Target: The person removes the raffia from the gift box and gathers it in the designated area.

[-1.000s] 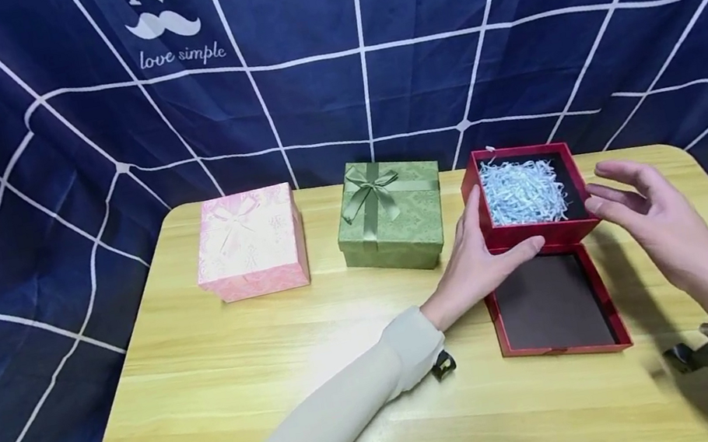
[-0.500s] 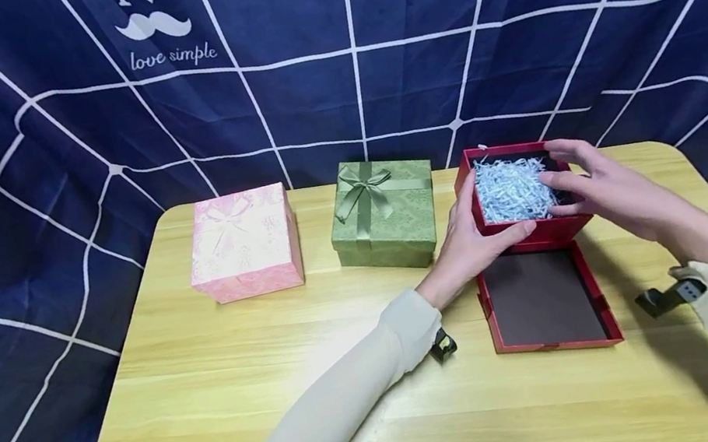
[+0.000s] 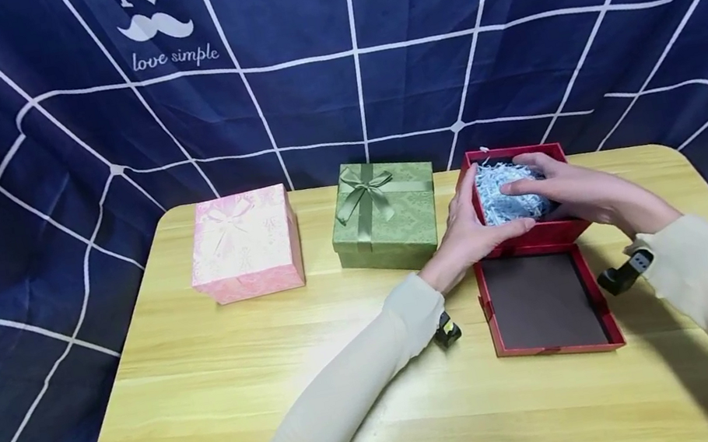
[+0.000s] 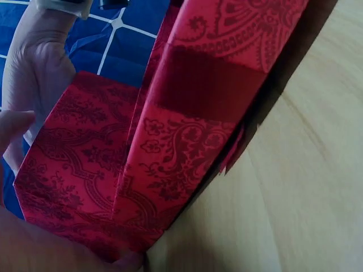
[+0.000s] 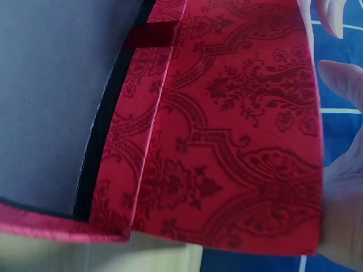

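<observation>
A red gift box (image 3: 537, 234) stands at the right of the table, filled with pale blue shredded paper (image 3: 507, 202). My left hand (image 3: 467, 232) grips the box's near left corner, its thumb along the front and fingers up the left side. In the left wrist view, that thumb (image 4: 62, 249) lies on the patterned red wall. My right hand (image 3: 569, 191) reaches in over the right wall, with extended fingers on the shredded paper; part of this hand is hidden inside the box. The box's open lid (image 3: 546, 302) lies dark inner side up in front.
A green gift box (image 3: 385, 215) with a bow stands left of the red box, near my left hand. Farther left is a pink gift box (image 3: 244, 244). A dark blue curtain (image 3: 298, 104) with white lines hangs behind the wooden table (image 3: 217, 411).
My right hand has moved left, from beside the box's right wall to over the shredded paper inside it. My left hand has kept its grip on the near left corner.
</observation>
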Available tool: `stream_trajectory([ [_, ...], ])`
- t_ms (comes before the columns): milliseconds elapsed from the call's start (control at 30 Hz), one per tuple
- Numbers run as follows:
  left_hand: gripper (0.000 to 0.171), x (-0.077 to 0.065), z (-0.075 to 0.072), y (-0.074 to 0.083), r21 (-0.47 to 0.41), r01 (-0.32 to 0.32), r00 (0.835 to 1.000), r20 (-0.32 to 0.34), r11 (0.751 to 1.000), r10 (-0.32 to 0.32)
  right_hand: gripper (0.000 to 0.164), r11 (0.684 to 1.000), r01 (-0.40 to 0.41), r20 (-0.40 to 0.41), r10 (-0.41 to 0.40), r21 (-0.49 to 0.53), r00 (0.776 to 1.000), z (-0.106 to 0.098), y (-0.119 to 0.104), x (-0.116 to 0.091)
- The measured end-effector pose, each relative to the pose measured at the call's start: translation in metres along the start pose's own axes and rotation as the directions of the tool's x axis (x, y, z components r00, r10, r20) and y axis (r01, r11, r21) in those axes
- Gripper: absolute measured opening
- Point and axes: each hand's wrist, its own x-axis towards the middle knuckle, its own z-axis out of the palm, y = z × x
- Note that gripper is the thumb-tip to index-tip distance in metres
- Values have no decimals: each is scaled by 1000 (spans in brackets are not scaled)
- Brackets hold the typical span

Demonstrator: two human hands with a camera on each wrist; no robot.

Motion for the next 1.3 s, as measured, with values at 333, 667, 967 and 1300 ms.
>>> stream_trajectory([
  [333,120,4,0,-2,-27,15,1000,-10,1000,-15,94,998,-23,43,20,63,999,4,4,20],
  [667,125,7,4,-1,-8,20,999,-27,1000,-20,94,994,-18,90,9,105,996,6,8,32],
  [967,127,6,5,-3,-9,22,999,-40,1000,-22,92,982,22,185,-57,188,981,7,11,37],
  [1300,130,6,7,-2,24,35,998,-43,999,-34,86,981,94,258,-137,172,956,7,15,45],
])
